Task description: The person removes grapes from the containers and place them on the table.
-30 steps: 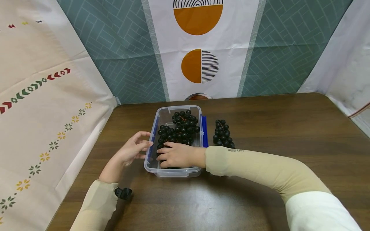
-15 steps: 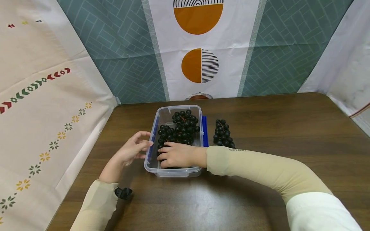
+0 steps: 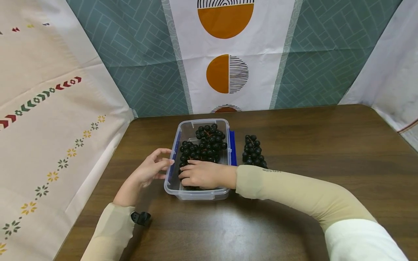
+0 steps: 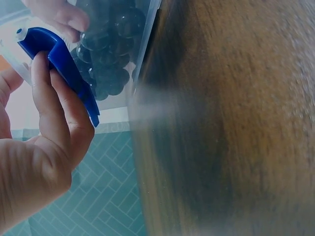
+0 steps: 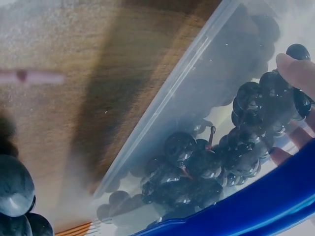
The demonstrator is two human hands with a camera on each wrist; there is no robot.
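A clear plastic container [image 3: 202,196] with blue side latches holds bunches of black grapes [image 3: 209,143]. My left hand [image 3: 151,168] is at its left side. In the left wrist view, the fingers curl under the blue latch [image 4: 64,61], with the thumb near the rim. My right hand [image 3: 204,174] reaches inside over the near end. A bunch of grapes [image 5: 261,113] lies between its thumb and fingers in the right wrist view; the palm hides part of this bunch in the head view.
Another bunch of black grapes [image 3: 253,150] lies on the brown wooden table [image 3: 310,141], right of the container and just beyond the right sleeve [image 3: 294,183]. Patterned cloths [image 3: 147,58] hang behind the table and at its left.
The head view has shifted very slightly. Both hands, the container and the grapes keep nearly the same places.
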